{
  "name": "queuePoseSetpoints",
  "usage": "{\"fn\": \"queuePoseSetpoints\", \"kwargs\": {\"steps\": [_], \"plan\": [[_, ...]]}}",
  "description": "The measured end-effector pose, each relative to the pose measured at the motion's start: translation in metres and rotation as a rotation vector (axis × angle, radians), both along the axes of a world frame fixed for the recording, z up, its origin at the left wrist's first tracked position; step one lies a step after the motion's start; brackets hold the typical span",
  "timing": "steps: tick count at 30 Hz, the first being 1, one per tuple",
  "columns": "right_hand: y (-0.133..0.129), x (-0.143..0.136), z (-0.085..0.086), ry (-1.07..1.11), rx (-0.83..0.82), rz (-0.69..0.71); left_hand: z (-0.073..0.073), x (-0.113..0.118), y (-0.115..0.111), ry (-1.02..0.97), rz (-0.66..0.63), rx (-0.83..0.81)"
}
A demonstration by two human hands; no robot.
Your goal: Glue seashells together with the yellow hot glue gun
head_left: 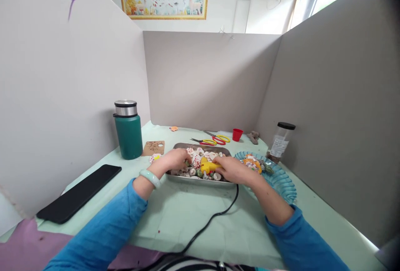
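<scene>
A metal tray [200, 182] holds several small pale, red-speckled and greenish pieces. My right hand [233, 170] is closed on a yellow glue gun [206, 165] above the tray's right part, and a black cord runs from beneath it toward me. At the tray's left part is my left hand [176, 159], its fingers bent down among the pieces; what they hold, if anything, is hidden. A pale green bangle [150, 178] circles my left wrist.
Right of the tray lies a blue plate [286, 185] with decorated orange pieces, near a clear jar [279, 144]. Scissors [208, 141] and a red cup [237, 134] sit behind. A green bottle [128, 133] and black phone-like slab [81, 191] are at left. Grey partitions enclose the table.
</scene>
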State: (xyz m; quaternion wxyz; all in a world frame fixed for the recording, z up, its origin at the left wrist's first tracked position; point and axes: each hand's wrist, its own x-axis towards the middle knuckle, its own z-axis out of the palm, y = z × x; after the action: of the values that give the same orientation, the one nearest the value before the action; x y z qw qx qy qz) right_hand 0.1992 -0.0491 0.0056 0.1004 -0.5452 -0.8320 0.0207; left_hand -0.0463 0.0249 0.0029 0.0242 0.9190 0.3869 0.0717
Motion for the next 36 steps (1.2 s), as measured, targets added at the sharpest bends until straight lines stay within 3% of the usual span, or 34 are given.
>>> {"fn": "queuePoseSetpoints", "kwargs": {"steps": [6,9,13,16,20,23,26,28,31,34,36], "plan": [[0.000,0.014,0.008,0.780,-0.125,0.041,-0.007,-0.002,0.000,-0.011,0.046,0.040],[0.001,0.007,0.005,1.000,-0.124,-0.039,-0.010,0.001,0.000,0.000,0.064,0.077],[0.004,-0.001,-0.001,1.017,-0.154,-0.124,-0.004,0.004,-0.001,-0.131,0.119,0.103],[0.008,0.000,-0.007,0.952,-0.112,-0.166,0.002,0.005,-0.003,-0.276,0.164,0.022],[0.014,0.003,-0.014,0.826,-0.034,-0.236,-0.001,0.008,-0.003,-0.252,0.073,-0.047],[0.016,0.003,-0.016,0.790,0.003,-0.250,-0.009,0.011,0.000,-0.246,0.046,-0.009],[0.016,0.003,-0.017,0.782,0.027,-0.233,-0.008,0.010,0.001,-0.372,0.099,0.096],[0.016,0.003,-0.018,0.777,0.035,-0.219,0.003,0.002,-0.001,-0.508,0.130,0.214],[0.017,0.005,-0.020,0.766,0.044,-0.227,0.036,-0.024,-0.006,-0.740,0.208,0.527],[0.019,0.005,-0.021,0.761,0.032,-0.251,0.079,-0.065,-0.007,-0.817,0.447,0.883],[0.020,0.005,-0.022,0.760,0.028,-0.265,0.106,-0.095,-0.001,-0.791,0.635,0.949]]}}
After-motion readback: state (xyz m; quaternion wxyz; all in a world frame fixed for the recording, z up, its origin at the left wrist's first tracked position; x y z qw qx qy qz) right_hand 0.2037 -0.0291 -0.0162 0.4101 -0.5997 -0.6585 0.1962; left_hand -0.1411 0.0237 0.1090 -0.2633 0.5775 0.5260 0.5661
